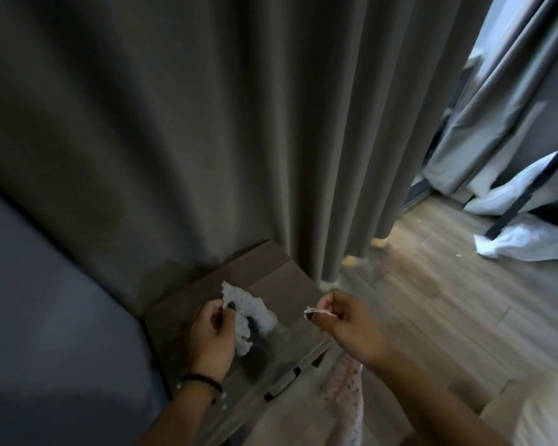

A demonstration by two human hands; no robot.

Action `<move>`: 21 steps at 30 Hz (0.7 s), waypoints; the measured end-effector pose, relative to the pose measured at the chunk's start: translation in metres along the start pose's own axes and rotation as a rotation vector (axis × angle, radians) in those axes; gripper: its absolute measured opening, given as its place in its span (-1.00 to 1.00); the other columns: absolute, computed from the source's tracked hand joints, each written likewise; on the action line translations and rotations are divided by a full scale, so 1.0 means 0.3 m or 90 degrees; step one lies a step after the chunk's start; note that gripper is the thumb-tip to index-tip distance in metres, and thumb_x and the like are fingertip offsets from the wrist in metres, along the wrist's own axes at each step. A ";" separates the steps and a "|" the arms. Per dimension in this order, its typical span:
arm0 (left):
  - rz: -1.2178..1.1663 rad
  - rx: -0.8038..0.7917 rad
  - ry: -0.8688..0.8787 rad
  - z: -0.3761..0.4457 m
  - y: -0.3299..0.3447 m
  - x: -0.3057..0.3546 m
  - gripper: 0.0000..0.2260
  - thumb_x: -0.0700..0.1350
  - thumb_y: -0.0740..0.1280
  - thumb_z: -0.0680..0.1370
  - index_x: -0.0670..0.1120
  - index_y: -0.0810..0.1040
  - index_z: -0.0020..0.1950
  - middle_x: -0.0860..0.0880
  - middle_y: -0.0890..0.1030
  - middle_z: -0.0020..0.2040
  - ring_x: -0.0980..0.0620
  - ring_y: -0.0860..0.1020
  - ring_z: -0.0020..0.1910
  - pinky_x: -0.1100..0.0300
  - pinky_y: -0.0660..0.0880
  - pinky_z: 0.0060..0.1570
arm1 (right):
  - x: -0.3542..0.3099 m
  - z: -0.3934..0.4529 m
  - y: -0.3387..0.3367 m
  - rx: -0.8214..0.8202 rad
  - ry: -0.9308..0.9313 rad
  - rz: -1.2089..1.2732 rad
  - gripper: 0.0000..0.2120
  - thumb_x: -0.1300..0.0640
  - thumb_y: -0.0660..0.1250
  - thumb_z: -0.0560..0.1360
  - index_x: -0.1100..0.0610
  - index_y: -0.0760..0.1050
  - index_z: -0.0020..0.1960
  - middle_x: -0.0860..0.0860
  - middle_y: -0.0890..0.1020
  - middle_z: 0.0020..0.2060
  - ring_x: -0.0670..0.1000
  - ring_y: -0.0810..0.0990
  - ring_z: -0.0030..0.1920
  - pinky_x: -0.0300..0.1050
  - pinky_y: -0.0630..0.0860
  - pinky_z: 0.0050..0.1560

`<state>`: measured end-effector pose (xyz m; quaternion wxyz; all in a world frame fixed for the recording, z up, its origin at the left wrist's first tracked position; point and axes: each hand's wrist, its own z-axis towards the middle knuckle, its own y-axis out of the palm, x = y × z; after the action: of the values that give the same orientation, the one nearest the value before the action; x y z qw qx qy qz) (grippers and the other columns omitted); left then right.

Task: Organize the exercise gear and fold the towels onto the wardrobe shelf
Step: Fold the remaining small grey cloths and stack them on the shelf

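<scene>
Head view, left hand point(211, 333): I pinch a crumpled white cloth with dark patches point(248, 320), lifted above the grey wooden nightstand point(290, 284) to spread it.
Right hand point(342, 320): pinches a small white scrap point(318, 313), apart from the cloth.
Wardrobe shelf: unseen.

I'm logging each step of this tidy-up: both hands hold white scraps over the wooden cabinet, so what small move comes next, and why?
Probably bring the right hand to the left hand and gather its small torn scrap into the crumpled white tissue, leaving one hand free.
</scene>
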<state>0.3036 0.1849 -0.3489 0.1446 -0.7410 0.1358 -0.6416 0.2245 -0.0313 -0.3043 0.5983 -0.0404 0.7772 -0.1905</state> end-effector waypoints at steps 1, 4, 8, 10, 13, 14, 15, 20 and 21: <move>-0.018 -0.017 0.019 -0.032 -0.032 0.037 -0.91 -0.15 0.31 0.58 0.05 0.53 -0.02 0.03 0.62 -0.07 0.07 0.59 -0.07 0.13 0.55 -0.05 | -0.041 -0.027 -0.013 -0.016 -0.011 -0.009 -0.89 0.08 0.45 0.45 0.09 0.54 -0.12 0.04 0.64 -0.28 -0.06 0.59 -0.29 -0.21 0.51 -0.26; -0.019 -0.094 0.076 -0.113 -0.116 0.133 -0.89 -0.20 0.35 0.56 -0.01 0.60 0.02 -0.04 0.63 -0.01 0.09 0.61 -0.03 0.26 0.53 -0.06 | -0.160 -0.095 -0.030 -0.041 -0.061 -0.072 -0.83 0.06 0.48 0.42 0.01 0.55 -0.03 0.03 0.66 -0.18 -0.02 0.63 -0.19 -0.20 0.55 -0.20; -0.053 -0.144 0.186 -0.216 -0.208 0.238 -0.77 -0.28 0.37 0.52 0.06 0.64 0.00 0.06 0.65 -0.02 0.24 0.61 -0.03 0.44 0.50 -0.06 | -0.271 -0.162 -0.011 -0.073 -0.132 -0.111 -0.75 0.07 0.47 0.43 0.02 0.54 0.08 0.03 0.65 -0.13 -0.06 0.62 -0.16 -0.15 0.57 -0.11; -0.058 -0.156 0.229 -0.251 -0.252 0.270 -0.76 -0.28 0.39 0.51 0.08 0.65 -0.05 0.05 0.66 -0.06 0.22 0.62 -0.06 0.39 0.52 -0.03 | -0.306 -0.184 0.006 -0.114 -0.132 -0.081 -0.70 0.09 0.46 0.45 0.00 0.52 0.16 -0.03 0.65 -0.04 -0.11 0.64 -0.07 -0.17 0.59 -0.01; -0.075 -0.187 0.230 -0.301 -0.323 0.297 -0.77 -0.24 0.40 0.50 0.12 0.67 -0.15 0.04 0.67 -0.09 0.17 0.63 -0.11 0.36 0.52 -0.10 | -0.348 -0.218 0.037 -0.168 -0.128 -0.040 -0.79 0.09 0.43 0.46 -0.07 0.58 0.08 -0.14 0.66 -0.01 -0.18 0.63 0.01 -0.23 0.57 0.02; -0.082 -0.203 0.221 -0.320 -0.346 0.297 -0.77 -0.23 0.40 0.50 0.11 0.68 -0.17 0.04 0.67 -0.10 0.17 0.63 -0.13 0.37 0.52 -0.12 | -0.362 -0.233 0.051 -0.177 -0.131 -0.032 -0.86 0.09 0.43 0.46 -0.09 0.61 0.00 -0.13 0.67 -0.04 -0.17 0.63 -0.02 -0.25 0.57 -0.03; -0.084 -0.218 0.214 -0.337 -0.369 0.297 -0.78 -0.23 0.40 0.51 0.11 0.68 -0.18 0.05 0.67 -0.12 0.17 0.62 -0.15 0.37 0.51 -0.14 | -0.375 -0.247 0.065 -0.182 -0.134 -0.025 -0.90 0.09 0.43 0.46 -0.10 0.63 -0.06 -0.12 0.67 -0.07 -0.15 0.64 -0.04 -0.26 0.56 -0.08; -0.108 -0.255 0.208 -0.394 -0.497 0.258 -0.84 -0.18 0.38 0.53 0.06 0.67 -0.17 0.10 0.65 -0.23 0.26 0.55 -0.29 0.40 0.43 -0.25 | -0.449 -0.326 0.172 -0.221 -0.129 -0.012 -0.87 0.09 0.45 0.44 -0.13 0.63 -0.06 -0.10 0.68 -0.05 -0.12 0.65 -0.02 -0.28 0.56 -0.05; -0.120 -0.253 0.205 -0.404 -0.531 0.249 -0.85 -0.16 0.38 0.53 0.07 0.67 -0.16 0.11 0.64 -0.25 0.26 0.53 -0.30 0.41 0.41 -0.26 | -0.468 -0.348 0.205 -0.233 -0.128 -0.020 -0.89 0.08 0.44 0.44 -0.12 0.63 -0.08 -0.10 0.68 -0.06 -0.12 0.65 -0.03 -0.29 0.55 -0.06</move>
<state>0.1967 0.2978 -0.2027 -0.0875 -0.6525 0.2112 -0.7225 0.1754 0.0921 -0.1750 0.6528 -0.1795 0.7343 -0.0504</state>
